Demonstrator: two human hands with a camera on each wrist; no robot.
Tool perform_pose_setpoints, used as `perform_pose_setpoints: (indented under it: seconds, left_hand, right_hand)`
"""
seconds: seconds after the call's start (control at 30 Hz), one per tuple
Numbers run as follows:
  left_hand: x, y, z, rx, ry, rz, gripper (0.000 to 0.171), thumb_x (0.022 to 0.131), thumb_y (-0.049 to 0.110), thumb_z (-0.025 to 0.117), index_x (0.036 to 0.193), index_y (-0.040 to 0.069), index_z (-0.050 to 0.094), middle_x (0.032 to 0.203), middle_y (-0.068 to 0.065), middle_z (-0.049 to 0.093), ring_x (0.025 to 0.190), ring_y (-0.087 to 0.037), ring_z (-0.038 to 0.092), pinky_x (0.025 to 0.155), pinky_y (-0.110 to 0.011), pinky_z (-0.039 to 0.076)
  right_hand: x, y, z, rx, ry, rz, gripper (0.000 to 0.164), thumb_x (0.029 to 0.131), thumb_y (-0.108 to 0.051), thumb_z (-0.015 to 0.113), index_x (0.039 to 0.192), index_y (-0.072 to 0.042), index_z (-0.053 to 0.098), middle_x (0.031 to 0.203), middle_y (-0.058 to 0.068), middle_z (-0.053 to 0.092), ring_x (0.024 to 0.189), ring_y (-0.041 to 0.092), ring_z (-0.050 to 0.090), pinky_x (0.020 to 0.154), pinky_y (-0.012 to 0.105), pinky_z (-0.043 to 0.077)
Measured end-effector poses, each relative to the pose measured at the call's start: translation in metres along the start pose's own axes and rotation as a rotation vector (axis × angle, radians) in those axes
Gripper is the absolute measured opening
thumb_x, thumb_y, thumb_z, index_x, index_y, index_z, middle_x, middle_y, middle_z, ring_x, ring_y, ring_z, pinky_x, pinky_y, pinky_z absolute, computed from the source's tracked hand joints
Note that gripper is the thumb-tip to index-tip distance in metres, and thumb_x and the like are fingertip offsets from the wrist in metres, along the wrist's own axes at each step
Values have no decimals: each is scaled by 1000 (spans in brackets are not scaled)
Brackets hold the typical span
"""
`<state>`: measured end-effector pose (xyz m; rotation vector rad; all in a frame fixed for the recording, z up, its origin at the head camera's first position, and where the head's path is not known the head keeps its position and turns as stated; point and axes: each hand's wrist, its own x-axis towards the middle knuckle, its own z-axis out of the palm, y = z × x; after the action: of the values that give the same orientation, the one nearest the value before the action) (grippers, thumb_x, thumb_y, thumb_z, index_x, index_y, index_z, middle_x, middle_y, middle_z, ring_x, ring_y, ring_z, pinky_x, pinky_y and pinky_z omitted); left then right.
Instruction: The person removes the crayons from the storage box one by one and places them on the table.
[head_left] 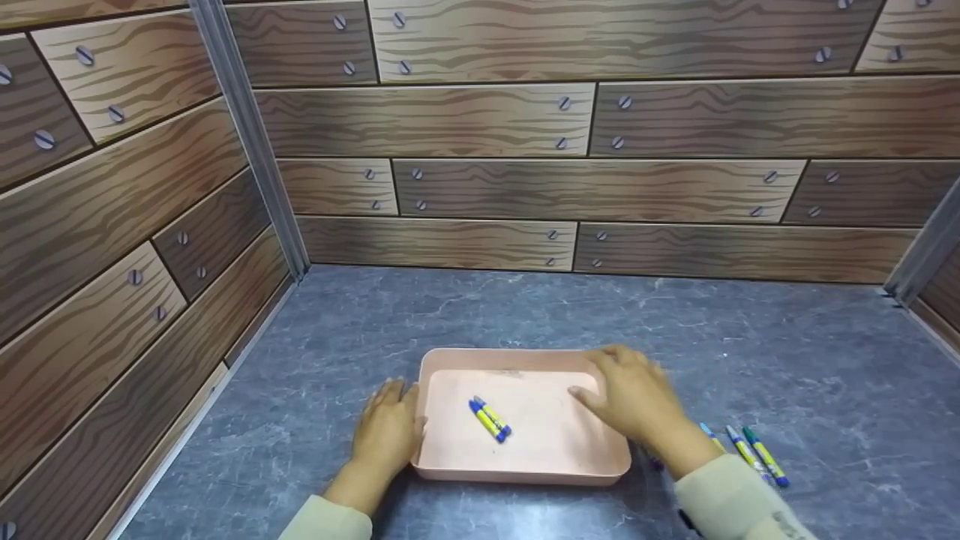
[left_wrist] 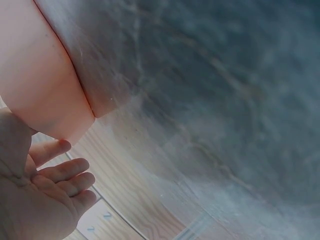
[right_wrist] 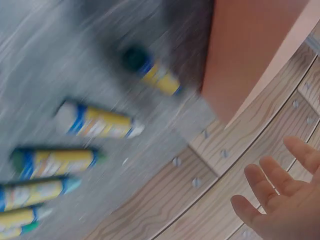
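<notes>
A shallow pink rectangular tray (head_left: 540, 450) lies on the table with two yellow-wrapped crayons (head_left: 487, 421) inside, left of its middle. My left hand (head_left: 386, 427) rests against the tray's left side, its thumb by the rim; in the left wrist view a fingertip (left_wrist: 62, 145) is right at the tray wall. Over the tray's right side is my right hand (head_left: 637, 394), with fingers spread and nothing held. In the right wrist view its fingers (right_wrist: 260, 182) are loosely extended beside the tray wall (right_wrist: 250, 55). Several crayons (right_wrist: 60, 162) lie on the table right of the tray.
The dark grey marbled table (head_left: 360, 315) is bounded by wood-patterned panels at the back (head_left: 480, 187) and left (head_left: 112, 217). Metal corner posts (head_left: 255, 135) join the panels. In the head view, my right forearm partly hides the loose crayons.
</notes>
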<state>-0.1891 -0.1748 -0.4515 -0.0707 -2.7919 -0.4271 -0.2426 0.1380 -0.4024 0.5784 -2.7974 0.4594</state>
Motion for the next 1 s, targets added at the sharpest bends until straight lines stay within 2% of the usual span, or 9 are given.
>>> perform_pose_setpoints:
  seconds: [0.13,0.5,0.8,1.0]
  left_hand:
    - [0,1,-1,-3,2,7,45,84,17,69,122,-4,60,128,-27,53,123,-42,46,104,-53,35]
    - [1,-1,-1,-8,-5,-2,45,84,18,69,123,-4,60,129,-27,53,124,-43,46,105,-53,35]
    - [-1,-1,1,13,32,23,45,82,17,71,121,-3,61,126,-27,54,121,-42,49,102,-53,38]
    - [-1,-2,2,10,41,25,45,82,17,72,120,-4,62,126,-27,55,121,-42,49,102,-53,38]
  right_hand:
    - [5,-17,11,17,-39,-5,59,86,-46,65,130,-8,57,128,22,53,115,46,49,97,63,35]
    - [16,-55,41,43,-74,-63,54,85,-42,67,125,-7,60,122,21,56,111,41,53,95,55,42]
    - [20,-71,59,70,-92,-103,51,83,-40,69,122,-7,62,114,14,57,105,34,56,87,51,47]
    - [22,-75,68,182,-135,-120,44,79,-25,72,118,-6,63,103,12,57,94,32,59,81,48,50]
